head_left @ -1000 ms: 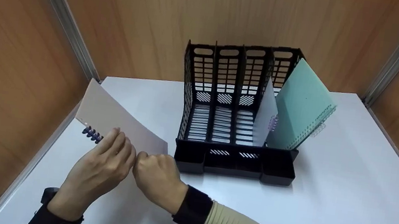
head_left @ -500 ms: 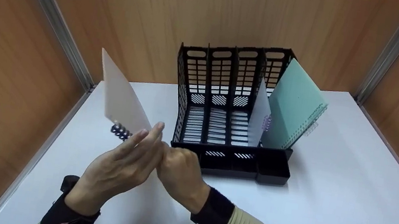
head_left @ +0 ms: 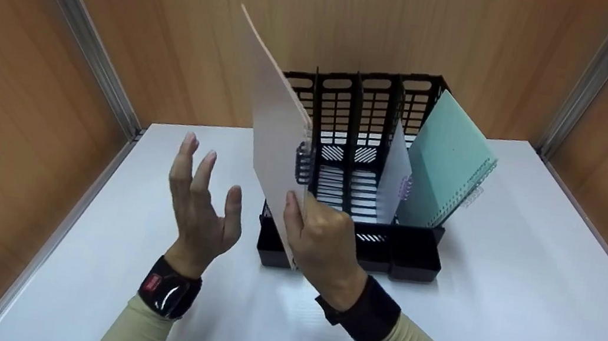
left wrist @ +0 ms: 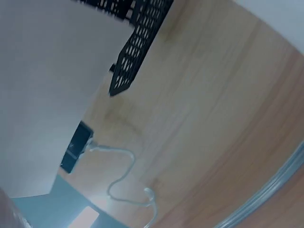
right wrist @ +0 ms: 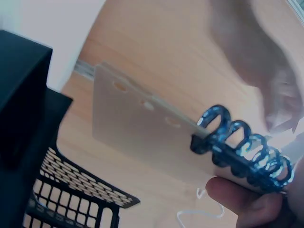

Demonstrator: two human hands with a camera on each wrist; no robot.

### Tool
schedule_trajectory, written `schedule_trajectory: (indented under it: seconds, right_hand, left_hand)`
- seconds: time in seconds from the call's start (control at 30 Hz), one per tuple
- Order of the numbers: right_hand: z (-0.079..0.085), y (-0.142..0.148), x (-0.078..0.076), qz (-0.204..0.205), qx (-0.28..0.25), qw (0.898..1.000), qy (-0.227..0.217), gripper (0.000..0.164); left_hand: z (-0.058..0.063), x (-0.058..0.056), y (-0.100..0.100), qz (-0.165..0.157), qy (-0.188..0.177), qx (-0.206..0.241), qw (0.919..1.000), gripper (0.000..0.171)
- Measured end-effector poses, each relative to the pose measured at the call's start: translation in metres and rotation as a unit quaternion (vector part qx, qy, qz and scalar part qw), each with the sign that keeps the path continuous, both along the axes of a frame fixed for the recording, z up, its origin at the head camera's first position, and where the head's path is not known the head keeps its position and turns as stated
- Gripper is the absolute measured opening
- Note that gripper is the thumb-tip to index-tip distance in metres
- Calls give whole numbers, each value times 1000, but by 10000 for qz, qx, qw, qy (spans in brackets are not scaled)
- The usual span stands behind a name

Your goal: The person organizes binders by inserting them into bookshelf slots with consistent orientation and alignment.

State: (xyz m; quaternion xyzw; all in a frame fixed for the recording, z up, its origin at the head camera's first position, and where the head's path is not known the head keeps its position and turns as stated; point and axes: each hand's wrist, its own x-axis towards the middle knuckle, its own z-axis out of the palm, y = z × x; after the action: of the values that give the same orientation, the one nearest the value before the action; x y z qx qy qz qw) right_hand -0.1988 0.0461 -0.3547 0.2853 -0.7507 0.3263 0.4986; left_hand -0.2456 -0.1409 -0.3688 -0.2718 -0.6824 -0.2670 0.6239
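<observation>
A pale pink notebook with dark binding rings stands upright in the head view, in front of the left part of the black file rack. My right hand grips its bound edge below the rings, thumb on the near cover. To the left of the notebook my left hand is raised, fingers spread and apart from it. In the left wrist view the notebook's cover fills the left side.
In the rack's right part stand a small pale notebook with purple rings and a mint green notebook. Small trays run along its front. Wooden panels enclose the white table. A white cable hangs on one panel.
The notebook has risen, swung upright and moved right to the rack, held by my right hand. My left hand has let go of it and spread its fingers.
</observation>
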Motion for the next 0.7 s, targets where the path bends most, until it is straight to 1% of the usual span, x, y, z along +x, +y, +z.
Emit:
schedule_trajectory:
  seconds: [0.03, 0.1, 0.17, 0.2, 0.23, 0.27, 0.33, 0.4, 0.5, 0.53, 0.57, 0.63, 0.67, 0.7]
  right_hand:
    - [2, 3, 0, -60, -27, 10000, 20, 33]
    - [5, 10, -1, -135, -100, 9999, 44, 37]
    - [8, 16, -1, -170, -169, 9997, 60, 38]
    - [9, 19, -1, -186, -198, 9996, 78, 38]
    - [11, 22, -1, -183, -237, 9995, 90, 38]
    - [12, 25, -1, -180, -285, 9994, 103, 35]
    - [15, 30, -2, -220, -361, 9990, 127, 34]
    - [17, 36, -3, -280, -451, 9985, 149, 37]
    - [19, 44, -4, -367, -606, 9974, 91, 41]
    - [20, 46, -4, -400, -674, 9969, 58, 37]
    - [20, 49, -5, -430, -751, 9962, 32, 29]
    - [21, 54, -4, -495, -864, 9950, -38, 7]
    - [22, 57, -4, -526, -906, 9945, -62, 13]
    - [23, 60, -4, -556, -944, 9940, -71, 25]
  left_hand:
    - [-5, -6, 2, -95, -345, 113, 9993, 50]
    - [-15, -18, 5, -246, -1034, 285, 9939, 51]
    - [-26, -28, 10, -201, -1775, 323, 9834, 52]
    - [-30, -31, 12, -138, -2165, 301, 9757, 52]
    - [-35, -35, 13, -65, -2558, 279, 9663, 53]
    - [-39, -37, 15, 4, -2938, 252, 9555, 53]
    - [-45, -41, 18, 130, -3681, 166, 9296, 56]
    - [-51, -44, 21, 222, -4316, 158, 9016, 58]
    - [-57, -45, 24, 418, -5037, 69, 8628, 62]
    - [-58, -45, 25, 470, -5206, 16, 8525, 63]
    - [-59, -44, 26, 508, -5336, -56, 8442, 63]
    - [-61, -44, 27, 546, -5504, -212, 8329, 61]
    - [-62, -44, 29, 535, -5555, -249, 8294, 58]
    - [-63, -44, 30, 515, -5588, -274, 8272, 56]
